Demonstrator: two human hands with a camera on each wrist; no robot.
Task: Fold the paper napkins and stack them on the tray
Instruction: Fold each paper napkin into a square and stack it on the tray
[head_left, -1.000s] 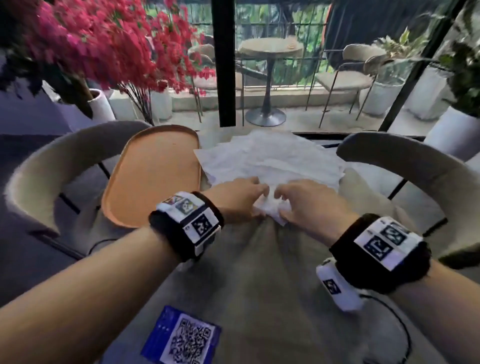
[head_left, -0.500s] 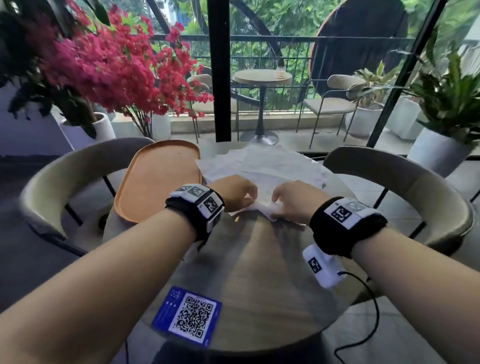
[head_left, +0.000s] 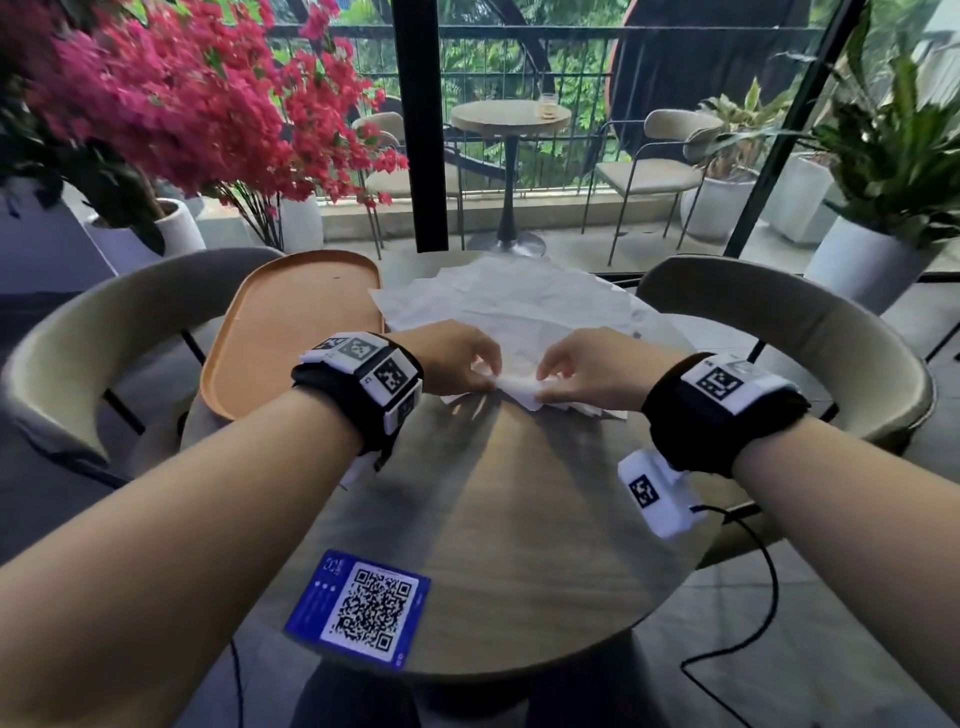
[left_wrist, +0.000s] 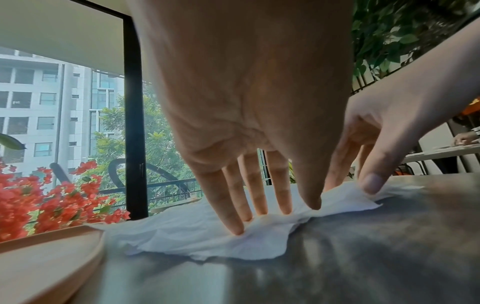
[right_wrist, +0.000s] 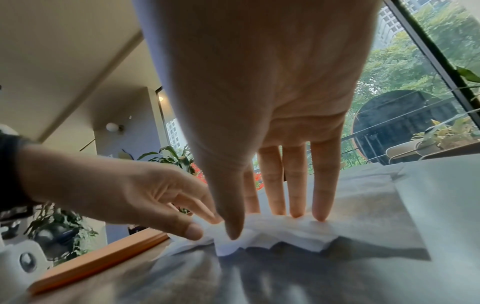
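Note:
A loose pile of white paper napkins (head_left: 519, 306) lies spread on the far half of the round table. An orange tray (head_left: 291, 332) sits left of the pile, with nothing on it. My left hand (head_left: 488, 371) and right hand (head_left: 543, 375) meet at the pile's near edge. Each pinches the crumpled edge of the top napkin (head_left: 514, 388) between thumb and fingers. In the left wrist view the left hand (left_wrist: 298, 207) has its fingertips down on the napkin (left_wrist: 207, 236). The right wrist view shows the right hand (right_wrist: 265, 224) with the napkin (right_wrist: 272, 236) bunched under thumb and fingers.
A blue QR card (head_left: 358, 605) lies at the wooden table's (head_left: 493, 519) near left. Beige chairs stand at the left (head_left: 78, 353) and right (head_left: 810, 322). Red flowers (head_left: 156, 104) hang over the far left. A black cable (head_left: 748, 597) trails off the right wrist.
Both hands stay at the near edge of the pile but have drawn slightly apart, and the napkin edge bunches up between them. The head view has tilted up and pulled back.

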